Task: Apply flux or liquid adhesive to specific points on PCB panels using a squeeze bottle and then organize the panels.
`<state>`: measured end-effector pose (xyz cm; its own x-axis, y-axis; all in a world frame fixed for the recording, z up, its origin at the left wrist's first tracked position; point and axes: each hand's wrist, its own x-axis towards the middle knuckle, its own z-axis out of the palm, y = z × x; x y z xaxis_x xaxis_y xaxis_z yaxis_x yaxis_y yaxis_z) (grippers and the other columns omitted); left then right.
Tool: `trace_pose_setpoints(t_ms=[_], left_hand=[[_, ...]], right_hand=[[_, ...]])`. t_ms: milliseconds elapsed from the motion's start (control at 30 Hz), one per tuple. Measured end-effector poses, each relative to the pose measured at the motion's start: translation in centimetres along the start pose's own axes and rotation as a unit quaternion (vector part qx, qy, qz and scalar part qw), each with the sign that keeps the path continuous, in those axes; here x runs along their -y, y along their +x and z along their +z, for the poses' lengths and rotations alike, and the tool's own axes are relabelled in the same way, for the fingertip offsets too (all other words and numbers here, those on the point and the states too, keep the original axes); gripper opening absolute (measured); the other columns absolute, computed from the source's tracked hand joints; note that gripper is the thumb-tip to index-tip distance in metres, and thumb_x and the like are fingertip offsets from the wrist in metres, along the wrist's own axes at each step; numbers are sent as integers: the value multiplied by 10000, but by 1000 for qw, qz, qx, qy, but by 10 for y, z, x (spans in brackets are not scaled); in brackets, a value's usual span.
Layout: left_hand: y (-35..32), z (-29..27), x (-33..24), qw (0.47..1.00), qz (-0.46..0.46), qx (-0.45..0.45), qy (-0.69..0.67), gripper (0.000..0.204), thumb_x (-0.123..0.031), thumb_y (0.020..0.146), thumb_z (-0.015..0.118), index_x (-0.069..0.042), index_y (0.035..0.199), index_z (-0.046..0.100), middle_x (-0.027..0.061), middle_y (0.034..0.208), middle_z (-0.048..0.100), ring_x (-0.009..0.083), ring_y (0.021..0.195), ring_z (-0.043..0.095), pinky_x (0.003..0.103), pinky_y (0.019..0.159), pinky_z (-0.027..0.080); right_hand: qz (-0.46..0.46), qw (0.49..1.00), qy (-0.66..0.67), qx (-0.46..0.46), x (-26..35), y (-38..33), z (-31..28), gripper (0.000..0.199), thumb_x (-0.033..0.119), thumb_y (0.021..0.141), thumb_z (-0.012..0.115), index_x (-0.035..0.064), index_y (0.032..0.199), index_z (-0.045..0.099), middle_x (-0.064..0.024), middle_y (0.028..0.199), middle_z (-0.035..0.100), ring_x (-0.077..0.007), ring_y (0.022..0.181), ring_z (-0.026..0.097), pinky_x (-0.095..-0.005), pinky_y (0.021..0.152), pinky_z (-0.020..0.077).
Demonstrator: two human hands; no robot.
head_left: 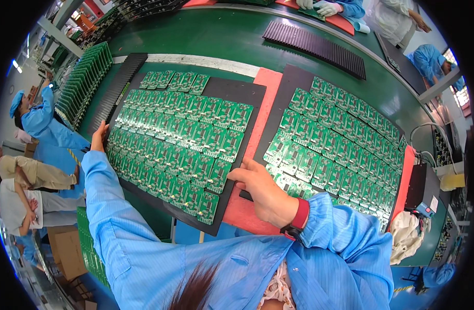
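Gripping opposite edges of a flat black rectangular tray [236, 92] loaded with rows of small green printed circuit boards [177, 137], and so keeping the load level above a green workbench [216, 36]. Left hand [98, 138] hooked over the tray's far left edge, fingers curled round the rim, thumb side hidden. Right hand [265, 194] clamped on the near right edge, thumb on top and fingers tucked beneath, out of view. Tray lying partly over a red mat [260, 111] and overhanging the bench's near edge, apparently the reason for a grip on both sides. Boards overlapped in rows like shingles, probably to fit more on one sheet, with the upper right corner of the tray left bare. Just to the right, a second black tray [294, 77] packed with similar green boards [335, 144], flat on the bench and untouched. Farther back, a ribbed black slotted rack [314, 46], empty. At left, upright green boards filed in a long rack [84, 82], edge-on for compact storage. Near the right rim, a crumpled white cloth [405, 232] beside a small black box-shaped device [420, 188]. Other workers in light blue coats at left and across the bench; one pair of white-gloved hands [319, 6] at the top edge.
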<state>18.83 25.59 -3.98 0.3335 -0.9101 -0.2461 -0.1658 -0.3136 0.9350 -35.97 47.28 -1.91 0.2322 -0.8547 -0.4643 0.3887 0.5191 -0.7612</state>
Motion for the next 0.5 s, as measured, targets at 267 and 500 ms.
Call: trace_pose_setpoints(t_ms=[267,500], left_hand=[[15,-4,1,987,64,-49,139,623,-514,911,655,27,1219,655,93,1096,699,184,991,635,265,910,463],[11,-6,20,946,133,-111,274,756,-617,902,576,6,1331,572,104,1185,682,231,1060,635,301,921,477]], right_hand=[[15,1000,15,10,16,-12,5,384,132,878,596,27,1246,567,-73,1196,600,-152,1076,526,-277,981,359],[-10,999,-19,-46,18,-32,7,403,89,893,594,-18,1280,564,-108,1200,616,-194,1159,533,-316,1059,368]])
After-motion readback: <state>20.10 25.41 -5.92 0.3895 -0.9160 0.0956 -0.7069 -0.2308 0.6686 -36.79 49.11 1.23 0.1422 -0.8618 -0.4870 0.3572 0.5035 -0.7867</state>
